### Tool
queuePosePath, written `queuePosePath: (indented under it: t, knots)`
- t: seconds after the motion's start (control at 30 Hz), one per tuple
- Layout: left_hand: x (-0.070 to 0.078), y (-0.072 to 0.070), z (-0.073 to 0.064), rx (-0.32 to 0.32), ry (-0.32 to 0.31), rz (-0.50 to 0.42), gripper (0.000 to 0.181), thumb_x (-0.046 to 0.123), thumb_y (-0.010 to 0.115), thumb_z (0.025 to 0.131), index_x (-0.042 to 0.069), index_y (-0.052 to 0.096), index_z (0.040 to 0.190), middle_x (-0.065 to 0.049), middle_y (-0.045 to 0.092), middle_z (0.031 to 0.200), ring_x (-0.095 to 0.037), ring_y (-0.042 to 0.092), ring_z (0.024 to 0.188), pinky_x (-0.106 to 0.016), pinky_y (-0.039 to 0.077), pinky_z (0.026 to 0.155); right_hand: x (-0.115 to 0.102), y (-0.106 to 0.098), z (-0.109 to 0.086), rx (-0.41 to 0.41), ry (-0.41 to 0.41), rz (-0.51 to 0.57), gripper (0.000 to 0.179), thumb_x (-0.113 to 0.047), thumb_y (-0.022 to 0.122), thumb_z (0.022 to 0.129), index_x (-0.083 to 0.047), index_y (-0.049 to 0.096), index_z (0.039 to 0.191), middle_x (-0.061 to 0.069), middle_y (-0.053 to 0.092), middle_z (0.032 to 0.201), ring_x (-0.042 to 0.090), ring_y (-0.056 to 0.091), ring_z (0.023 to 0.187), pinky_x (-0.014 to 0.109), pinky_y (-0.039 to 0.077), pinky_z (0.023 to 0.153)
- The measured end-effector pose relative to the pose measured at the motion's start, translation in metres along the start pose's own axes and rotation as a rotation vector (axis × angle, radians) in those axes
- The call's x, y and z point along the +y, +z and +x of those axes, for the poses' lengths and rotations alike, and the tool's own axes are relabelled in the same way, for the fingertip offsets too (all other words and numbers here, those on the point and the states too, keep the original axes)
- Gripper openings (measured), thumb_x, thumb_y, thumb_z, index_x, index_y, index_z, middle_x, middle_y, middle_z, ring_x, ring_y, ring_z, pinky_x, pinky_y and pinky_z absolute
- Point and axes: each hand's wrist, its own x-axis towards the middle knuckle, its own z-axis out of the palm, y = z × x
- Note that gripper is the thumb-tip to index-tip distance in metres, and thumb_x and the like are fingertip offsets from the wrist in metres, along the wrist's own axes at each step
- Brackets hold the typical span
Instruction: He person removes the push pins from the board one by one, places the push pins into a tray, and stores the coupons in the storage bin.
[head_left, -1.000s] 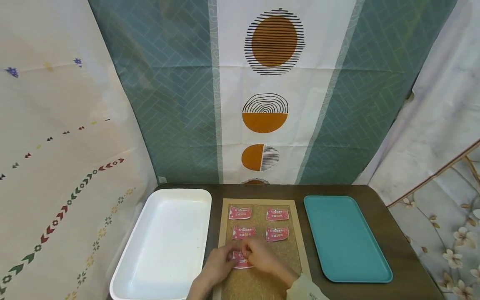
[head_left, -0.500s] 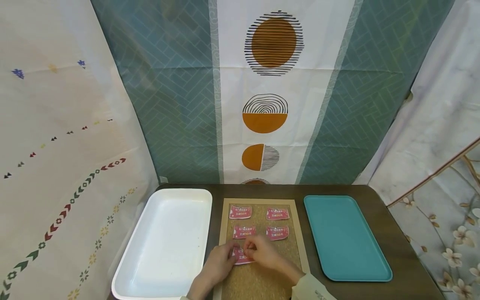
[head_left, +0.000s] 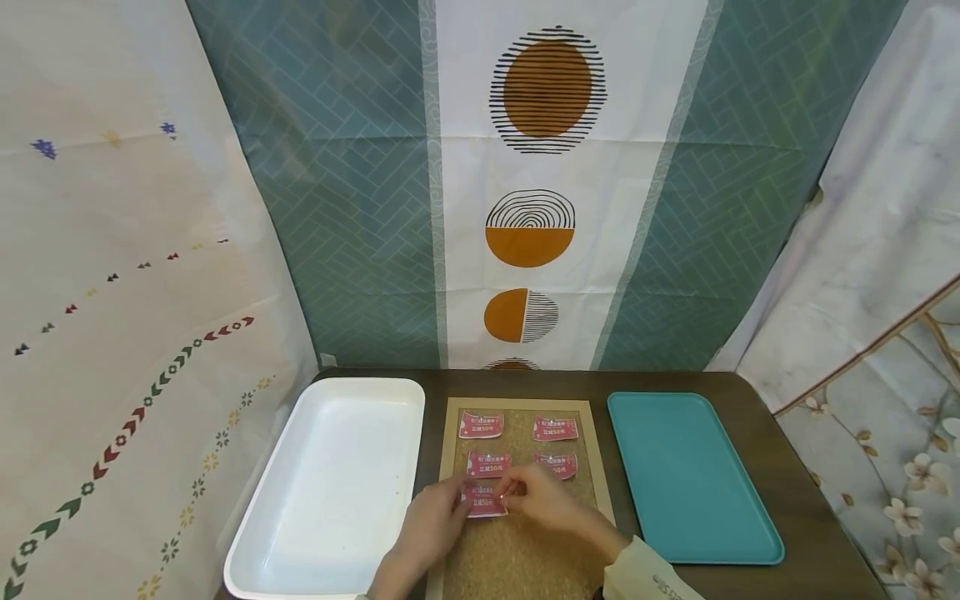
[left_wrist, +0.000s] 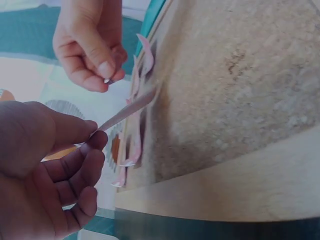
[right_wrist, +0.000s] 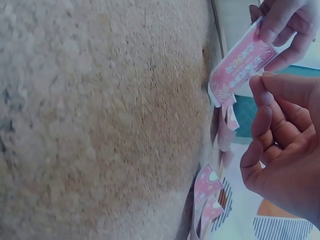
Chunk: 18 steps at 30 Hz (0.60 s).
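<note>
My left hand (head_left: 433, 518) pinches the left end of a pink paper coupon (head_left: 483, 502) between thumb and forefinger. The coupon is tilted up from the cork board (head_left: 525, 554), its far edge close to the cork in the left wrist view. Just right of it, my right hand (head_left: 546, 500) pinches a small shiny pin (left_wrist: 106, 80) between thumb and fingertip; most of the pin is hidden. Further up the board are several more coupons in two columns: upper left (head_left: 481, 426), upper right (head_left: 555, 429), one below on the left (head_left: 489, 464), and one partly behind the right hand (head_left: 562, 465).
A deep white tray (head_left: 322, 492) stands left of the board, and a flat teal tray (head_left: 693, 475) lies to the right. The dark tabletop (head_left: 795, 500) ends at a hanging patterned cloth (head_left: 360, 250) behind.
Both hands have moved a little up the board, and the coupon with them, closer to the one above. The right hand has shifted right, uncovering more of the coupon.
</note>
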Motion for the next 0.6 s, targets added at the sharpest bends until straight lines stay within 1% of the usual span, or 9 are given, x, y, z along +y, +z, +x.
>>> queuePosePath:
  t: [0.1,0.23,0.33,0.43,0.53,0.6]
  knots:
    - [0.006,-0.006,0.001,0.036,0.006,0.014,0.028,0.011,0.075,0.096,0.009,0.074,0.124,0.014,0.058,0.072,0.002,0.047,0.059,-0.021,0.041,0.051,0.001,-0.004,-0.003,0.006,-0.009,0.004,0.01,0.001,0.072,0.095,-0.008,0.077,0.097,-0.003,0.073,0.089,0.001,0.062,0.079,0.023,0.054,0.073]
    - [0.01,-0.015,0.002,0.068,0.0,0.028,0.029,0.009,0.076,0.095,0.009,0.074,0.124,0.012,0.061,0.074,0.002,0.048,0.058,-0.021,0.041,0.05,0.004,-0.008,-0.006,0.027,-0.023,0.001,0.009,0.001,0.073,0.095,-0.007,0.077,0.097,-0.003,0.073,0.09,0.001,0.062,0.081,0.024,0.054,0.073]
    - [0.01,-0.021,0.002,0.086,-0.009,0.05,0.031,0.01,0.076,0.095,0.011,0.074,0.125,0.012,0.063,0.075,0.003,0.048,0.057,-0.02,0.042,0.05,0.007,-0.013,-0.009,0.049,-0.015,-0.014,0.007,-0.003,0.073,0.096,-0.006,0.077,0.1,-0.003,0.073,0.092,0.001,0.061,0.082,0.024,0.054,0.073]
    - [0.009,-0.026,0.0,0.12,-0.019,0.083,0.029,0.011,0.077,0.094,0.013,0.075,0.124,0.013,0.062,0.072,0.003,0.046,0.055,-0.02,0.041,0.051,0.01,-0.019,-0.013,0.067,-0.004,-0.031,0.006,-0.005,0.073,0.097,-0.005,0.077,0.102,-0.001,0.073,0.093,0.002,0.061,0.083,0.025,0.054,0.073]
    - [0.007,-0.033,-0.004,0.17,-0.025,0.118,0.027,0.012,0.078,0.093,0.015,0.076,0.12,0.014,0.062,0.068,0.003,0.044,0.053,-0.02,0.039,0.053,0.011,-0.025,-0.016,0.077,0.001,-0.038,0.007,-0.004,0.073,0.097,-0.003,0.077,0.102,0.0,0.074,0.093,0.002,0.061,0.081,0.025,0.054,0.072]
    - [0.006,-0.037,-0.006,0.192,-0.034,0.122,0.026,0.011,0.079,0.093,0.014,0.076,0.118,0.013,0.063,0.067,0.003,0.044,0.052,-0.02,0.039,0.052,0.012,-0.028,-0.018,0.084,0.0,-0.049,0.007,-0.002,0.073,0.096,-0.003,0.078,0.101,0.0,0.075,0.092,0.002,0.061,0.08,0.024,0.054,0.071]
